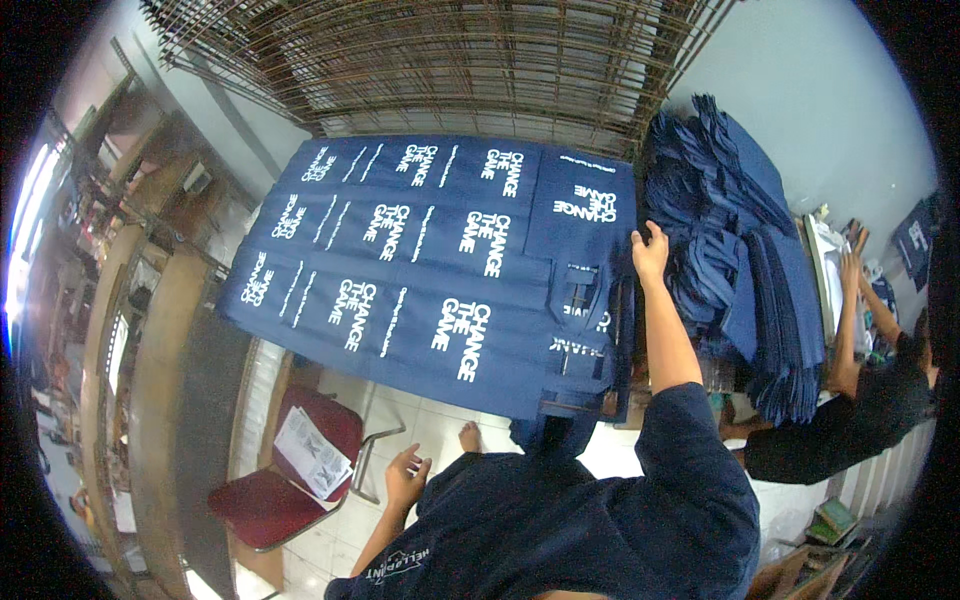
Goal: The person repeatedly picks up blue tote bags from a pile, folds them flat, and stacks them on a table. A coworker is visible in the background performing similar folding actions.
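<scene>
Lengthwise, the printed navy fabric (425, 275) runs left to right.

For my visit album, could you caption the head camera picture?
Open right hand between printed navy fabric and heaped navy cloth pieces; empty left hand below, apart from both.

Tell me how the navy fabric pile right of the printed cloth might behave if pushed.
The navy fabric pile would probably flop rather than hold its shape, since its pieces bunch and fold. Its upper layers may slide apart, being loosely heaped. Taken as one lump, it could feel heavy, given the many layers visible.
</scene>
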Demonstrator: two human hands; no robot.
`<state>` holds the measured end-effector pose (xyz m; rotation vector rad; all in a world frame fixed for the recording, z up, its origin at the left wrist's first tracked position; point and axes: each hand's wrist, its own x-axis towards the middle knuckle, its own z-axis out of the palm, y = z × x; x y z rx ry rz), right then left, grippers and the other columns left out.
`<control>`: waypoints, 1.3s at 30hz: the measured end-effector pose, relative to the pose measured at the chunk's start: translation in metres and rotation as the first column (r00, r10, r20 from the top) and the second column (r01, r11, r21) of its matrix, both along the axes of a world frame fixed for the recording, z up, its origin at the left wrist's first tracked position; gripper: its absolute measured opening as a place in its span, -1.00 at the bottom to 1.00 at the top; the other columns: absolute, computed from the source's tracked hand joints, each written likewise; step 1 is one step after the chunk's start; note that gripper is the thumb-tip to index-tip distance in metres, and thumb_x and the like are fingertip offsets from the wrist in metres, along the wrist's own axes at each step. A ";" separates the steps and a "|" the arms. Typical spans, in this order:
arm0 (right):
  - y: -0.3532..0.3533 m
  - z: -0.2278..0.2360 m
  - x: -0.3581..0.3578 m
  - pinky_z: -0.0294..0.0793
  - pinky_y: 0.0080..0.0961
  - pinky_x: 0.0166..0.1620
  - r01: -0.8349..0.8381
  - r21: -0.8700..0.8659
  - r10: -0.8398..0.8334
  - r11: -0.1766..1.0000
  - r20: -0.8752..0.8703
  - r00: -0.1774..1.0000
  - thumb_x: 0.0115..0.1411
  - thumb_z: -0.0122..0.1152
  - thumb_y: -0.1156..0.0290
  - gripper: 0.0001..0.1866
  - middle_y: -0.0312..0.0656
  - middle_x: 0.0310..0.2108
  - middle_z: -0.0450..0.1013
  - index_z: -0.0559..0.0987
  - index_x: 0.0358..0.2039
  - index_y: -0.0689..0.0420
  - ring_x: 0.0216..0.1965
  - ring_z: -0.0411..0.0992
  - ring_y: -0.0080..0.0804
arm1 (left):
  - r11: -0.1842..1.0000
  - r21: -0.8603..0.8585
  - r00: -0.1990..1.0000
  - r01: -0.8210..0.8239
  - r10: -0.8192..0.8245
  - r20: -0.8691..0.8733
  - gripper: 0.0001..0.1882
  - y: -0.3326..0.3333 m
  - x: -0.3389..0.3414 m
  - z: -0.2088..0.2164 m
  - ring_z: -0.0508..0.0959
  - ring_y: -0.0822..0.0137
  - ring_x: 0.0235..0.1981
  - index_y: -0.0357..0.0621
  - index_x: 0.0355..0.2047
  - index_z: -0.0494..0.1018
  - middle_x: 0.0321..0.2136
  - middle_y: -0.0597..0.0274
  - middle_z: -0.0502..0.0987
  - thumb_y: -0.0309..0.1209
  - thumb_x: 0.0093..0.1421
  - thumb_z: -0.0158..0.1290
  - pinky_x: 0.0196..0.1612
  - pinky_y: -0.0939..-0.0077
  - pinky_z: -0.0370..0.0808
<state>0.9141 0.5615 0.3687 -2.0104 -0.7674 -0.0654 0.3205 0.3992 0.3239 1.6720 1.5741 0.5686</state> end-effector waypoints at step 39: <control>-0.396 -0.112 -0.095 0.19 -0.14 -0.11 0.500 -0.715 -0.357 0.490 0.359 0.863 -0.02 0.22 0.14 -0.38 -0.14 -0.12 0.22 0.25 0.05 -0.05 -0.06 0.20 -0.22 | 0.731 -0.462 0.727 0.502 -0.646 -0.232 -0.39 0.025 0.005 -0.213 0.57 0.04 -0.31 -0.22 -0.08 0.41 -0.38 -0.06 0.57 0.01 0.01 0.12 -0.20 0.27 0.48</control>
